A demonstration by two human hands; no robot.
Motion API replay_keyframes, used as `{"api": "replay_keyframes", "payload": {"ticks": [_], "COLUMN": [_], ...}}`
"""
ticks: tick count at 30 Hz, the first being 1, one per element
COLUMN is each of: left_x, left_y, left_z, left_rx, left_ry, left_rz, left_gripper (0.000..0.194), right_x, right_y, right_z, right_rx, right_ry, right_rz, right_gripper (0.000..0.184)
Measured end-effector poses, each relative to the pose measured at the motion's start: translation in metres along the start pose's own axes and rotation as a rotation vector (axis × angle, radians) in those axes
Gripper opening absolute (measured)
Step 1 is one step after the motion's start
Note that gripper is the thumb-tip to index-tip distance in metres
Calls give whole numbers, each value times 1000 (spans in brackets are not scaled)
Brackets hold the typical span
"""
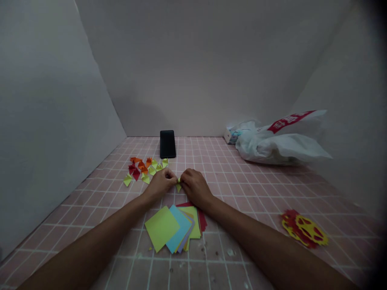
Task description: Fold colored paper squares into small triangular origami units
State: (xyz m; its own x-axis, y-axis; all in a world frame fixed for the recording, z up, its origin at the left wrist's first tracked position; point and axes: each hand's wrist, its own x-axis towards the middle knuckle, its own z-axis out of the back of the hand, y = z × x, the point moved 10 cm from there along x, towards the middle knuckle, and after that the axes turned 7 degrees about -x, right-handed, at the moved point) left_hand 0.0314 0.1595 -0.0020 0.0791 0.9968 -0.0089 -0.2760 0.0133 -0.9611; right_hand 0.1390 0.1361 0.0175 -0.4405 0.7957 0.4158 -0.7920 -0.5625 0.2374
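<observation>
Closest to the camera, a fanned stack of coloured paper squares [173,228] lies on the pink gridded mat [260,193], between the two forearms. Just beyond the stack, the left hand [160,183] and the right hand [195,186] meet, fingertips pressed together on a small yellow-green folded piece [178,186] held low over the mat; both pinch it from either side. This looks like a crease being set on one unit, and the next move would call for firm, even pressure along the fold line without letting the paper slip. Beyond and left of the stack sits a cluster of finished folded pieces [144,169] in red, orange and green. Farther back a black phone [167,143] lies flat. Right of the stack rests a red and yellow paper cutout [304,229], and farther off a white plastic bag [278,141] slumps against plain grey walls.
</observation>
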Motion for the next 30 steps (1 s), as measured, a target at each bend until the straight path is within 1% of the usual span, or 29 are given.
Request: {"api": "replay_keyframes", "payload": {"ticks": [3, 5, 11, 15, 20, 23, 30], "left_x": [4, 6, 8, 7, 7, 7, 6], "left_y": [6, 10, 16, 17, 19, 18, 16], "left_z": [-1, -1, -1, -1, -2, -4, -6], "left_rx": [-103, -135, -214, -224, -265, -268, -206], "left_ry": [39, 58, 63, 54, 75, 86, 103], "left_rz": [40, 59, 97, 130, 142, 133, 101], "left_gripper": [17, 21, 25, 26, 26, 24, 29], "right_x": [0, 1, 1, 1, 1, 2, 2], "right_y": [0, 1, 1, 0, 1, 1, 2], "right_z": [0, 0, 0, -1, -2, -2, -3], "right_rx": [-6, -7, -5, -7, -20, -26, -50], "right_ry": [8, 13, 17, 22, 36, 44, 50], "right_rz": [-1, -1, 1, 1, 3, -4, 6], "right_gripper": [13, 13, 12, 13, 15, 14, 15]}}
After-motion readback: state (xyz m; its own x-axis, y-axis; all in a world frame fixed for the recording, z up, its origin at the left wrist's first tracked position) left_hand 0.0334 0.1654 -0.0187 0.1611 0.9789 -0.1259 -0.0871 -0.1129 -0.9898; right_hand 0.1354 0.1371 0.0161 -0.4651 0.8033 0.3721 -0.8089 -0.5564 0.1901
